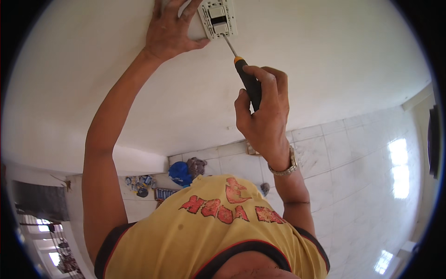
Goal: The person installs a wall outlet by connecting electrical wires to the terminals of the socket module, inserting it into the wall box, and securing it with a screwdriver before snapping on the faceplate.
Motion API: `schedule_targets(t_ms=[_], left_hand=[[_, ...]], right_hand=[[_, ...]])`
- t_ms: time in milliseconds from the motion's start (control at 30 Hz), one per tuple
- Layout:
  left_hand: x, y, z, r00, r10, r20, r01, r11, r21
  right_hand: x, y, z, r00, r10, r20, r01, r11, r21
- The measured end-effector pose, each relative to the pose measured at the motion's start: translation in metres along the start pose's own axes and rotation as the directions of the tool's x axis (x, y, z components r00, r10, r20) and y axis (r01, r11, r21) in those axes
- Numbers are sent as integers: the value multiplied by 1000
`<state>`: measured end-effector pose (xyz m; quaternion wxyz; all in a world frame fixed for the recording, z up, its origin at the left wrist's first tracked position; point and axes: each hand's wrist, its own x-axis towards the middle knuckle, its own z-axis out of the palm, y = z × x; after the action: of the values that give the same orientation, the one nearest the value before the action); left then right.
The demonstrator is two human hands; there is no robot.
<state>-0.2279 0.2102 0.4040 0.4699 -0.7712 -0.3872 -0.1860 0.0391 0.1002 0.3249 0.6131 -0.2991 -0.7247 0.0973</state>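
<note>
A white wall switch frame (231,21) with its inner mounting strip exposed is on the pale wall at the top of the view. Beside its left edge, my left hand (169,35) lies against the wall with fingers spread, the thumb tip at the frame's lower left corner. My right hand (268,109) is wrapped round the black handle of a screwdriver (251,83) with a yellow collar. The metal shaft points up and left, its tip at the lower end of the frame. Whether the tip sits in a screw is too small to tell.
Below, a blue plastic bag (180,173) and a grey bag (196,166) lie on the tiled floor (344,186) near the wall. Several small loose parts (141,184) are to their left, next to a box (163,193). A brown box (251,148) is partly hidden behind my right wrist.
</note>
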Motion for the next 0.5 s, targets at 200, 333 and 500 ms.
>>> schedule_targets(t_ms=[200,333,500], left_hand=[[-3,0,-1,994,-92,62,96,993,-72],[-1,5,0,989,-143,-25,140,987,-84],[-3,3,0,989,-142,-31,138,985,-107]], right_hand=[[5,4,-6,997,-65,38,66,997,-50],[4,6,-11,996,-30,85,33,999,-36],[7,4,-15,988,-37,147,40,999,-20]])
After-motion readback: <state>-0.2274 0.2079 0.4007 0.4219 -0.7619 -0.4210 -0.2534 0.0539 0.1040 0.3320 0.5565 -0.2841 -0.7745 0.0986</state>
